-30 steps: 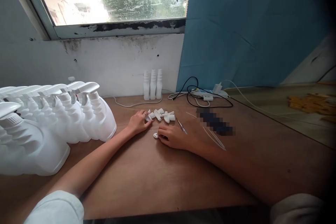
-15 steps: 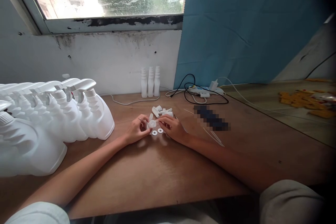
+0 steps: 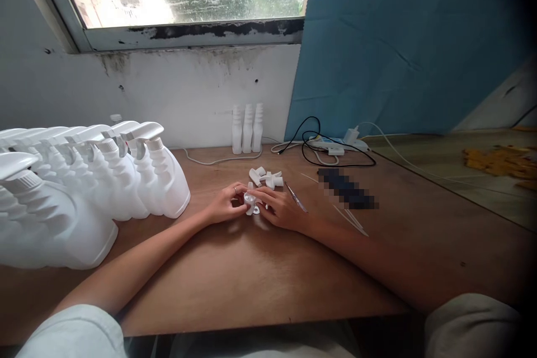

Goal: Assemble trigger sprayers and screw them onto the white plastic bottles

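Observation:
A small white plastic part (image 3: 250, 201), with a round opening and a spout-like tab, is held upright just above the wooden table. My left hand (image 3: 230, 203) grips it from the left between thumb and fingers. From the right, my right hand (image 3: 279, 207) closes its fingers on the part's upper edge. A flat white washer (image 3: 256, 210) shows just beneath my right fingertips. Other loose white plastic pieces (image 3: 272, 180) lie right behind my hands. A slim metal tool like tweezers (image 3: 296, 198) rests beside my right hand.
White spray bottles (image 3: 168, 190) stand in rows at the left. Three slim white bottles (image 3: 247, 131) are by the wall. A power strip (image 3: 335, 148) with tangled cables lies at the back. White thin tubes (image 3: 352, 219) and a blurred dark object (image 3: 346, 188) lie to the right.
My right hand has moved from a pinch beside the white part to fingers laid against its top. The part appears more upright, and the metal tool shows more fully.

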A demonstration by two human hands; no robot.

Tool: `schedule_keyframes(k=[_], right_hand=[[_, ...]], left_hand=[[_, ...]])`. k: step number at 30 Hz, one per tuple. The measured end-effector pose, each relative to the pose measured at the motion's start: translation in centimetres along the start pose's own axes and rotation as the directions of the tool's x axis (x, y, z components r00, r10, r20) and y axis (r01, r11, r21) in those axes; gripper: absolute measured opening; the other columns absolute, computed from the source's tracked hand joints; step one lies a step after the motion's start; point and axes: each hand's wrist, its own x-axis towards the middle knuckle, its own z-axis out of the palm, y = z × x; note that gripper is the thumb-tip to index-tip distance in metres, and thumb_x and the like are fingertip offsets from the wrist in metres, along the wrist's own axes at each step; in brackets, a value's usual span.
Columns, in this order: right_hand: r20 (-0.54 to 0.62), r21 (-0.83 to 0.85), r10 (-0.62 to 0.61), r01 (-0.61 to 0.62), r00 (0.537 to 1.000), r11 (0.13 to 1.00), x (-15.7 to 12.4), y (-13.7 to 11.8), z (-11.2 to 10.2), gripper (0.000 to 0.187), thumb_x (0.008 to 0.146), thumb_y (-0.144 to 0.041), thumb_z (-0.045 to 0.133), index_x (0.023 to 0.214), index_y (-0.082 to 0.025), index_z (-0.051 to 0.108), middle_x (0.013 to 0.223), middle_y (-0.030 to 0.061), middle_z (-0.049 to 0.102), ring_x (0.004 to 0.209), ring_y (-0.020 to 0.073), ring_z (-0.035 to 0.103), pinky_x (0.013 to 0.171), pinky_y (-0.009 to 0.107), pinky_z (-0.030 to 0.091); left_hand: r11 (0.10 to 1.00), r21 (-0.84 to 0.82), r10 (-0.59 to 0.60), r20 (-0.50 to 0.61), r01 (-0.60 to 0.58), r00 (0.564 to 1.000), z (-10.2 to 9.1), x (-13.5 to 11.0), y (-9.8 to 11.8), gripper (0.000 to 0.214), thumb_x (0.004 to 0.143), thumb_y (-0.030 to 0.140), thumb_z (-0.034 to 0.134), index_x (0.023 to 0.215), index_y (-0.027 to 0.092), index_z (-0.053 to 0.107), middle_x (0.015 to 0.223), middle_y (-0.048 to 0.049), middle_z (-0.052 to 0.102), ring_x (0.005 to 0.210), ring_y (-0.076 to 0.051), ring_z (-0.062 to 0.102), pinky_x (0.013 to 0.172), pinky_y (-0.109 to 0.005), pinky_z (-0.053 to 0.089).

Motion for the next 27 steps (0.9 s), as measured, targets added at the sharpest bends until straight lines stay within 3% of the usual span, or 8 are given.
schedule_keyframes(k=[9,14,18,22,27], right_hand=[[-0.013,0.061,-0.009,0.010,1.000,0.998,0.1,0.4,0.2,0.022,0.091,-0.019,0.055,0.112,-0.021,0.056,0.115,0.0099,0.063,0.091,0.0173,0.067,0.074,0.028,0.055],[0.001,0.050,-0.033,0.033,0.999,0.998,0.1,0.4,0.4,0.019,0.095,-0.024,0.053,0.113,-0.022,0.057,0.113,0.0086,0.065,0.095,0.0176,0.066,0.080,0.030,0.055],[0.001,0.033,-0.061,0.061,0.998,0.998,0.2,0.2,0.4,0.020,0.095,-0.022,0.052,0.115,-0.023,0.057,0.114,0.0082,0.065,0.100,0.0194,0.065,0.084,0.033,0.054],[0.034,0.081,-0.046,0.043,0.998,0.996,0.4,-0.2,0.4,0.020,0.095,-0.022,0.051,0.114,-0.023,0.056,0.113,0.0090,0.061,0.100,0.0183,0.062,0.084,0.032,0.054],[0.043,0.110,-0.052,0.047,0.998,0.993,0.6,-0.4,0.3,0.022,0.094,-0.019,0.051,0.115,-0.022,0.056,0.113,0.0098,0.059,0.103,0.0187,0.060,0.087,0.033,0.053]], left_hand=[[1.000,0.003,-0.011,0.046,0.011,0.999,-0.5,-0.1,0.1,0.031,0.085,0.038,0.063,0.107,0.016,0.063,0.112,-0.0091,0.059,0.096,-0.019,0.059,0.084,-0.027,0.048],[0.971,-0.195,-0.131,0.035,0.136,0.991,-0.6,0.3,-0.6,0.027,0.087,0.039,0.056,0.096,0.016,0.066,0.104,-0.0061,0.062,0.102,-0.020,0.055,0.095,-0.030,0.041],[0.889,-0.379,-0.271,0.021,0.259,0.962,0.1,0.9,-0.5,0.018,0.075,0.033,0.062,0.081,0.016,0.059,0.083,-0.0011,0.058,0.083,-0.016,0.052,0.079,-0.026,0.041],[0.837,-0.432,-0.348,0.053,0.335,0.936,0.7,1.4,0.8,0.022,0.070,0.034,0.062,0.072,0.016,0.050,0.069,0.0016,0.052,0.067,-0.012,0.046,0.065,-0.023,0.037],[0.795,-0.465,-0.413,0.055,0.389,0.909,0.8,1.5,2.0,0.030,0.066,0.038,0.068,0.068,0.017,0.046,0.064,0.0031,0.049,0.061,-0.010,0.044,0.060,-0.022,0.034]])
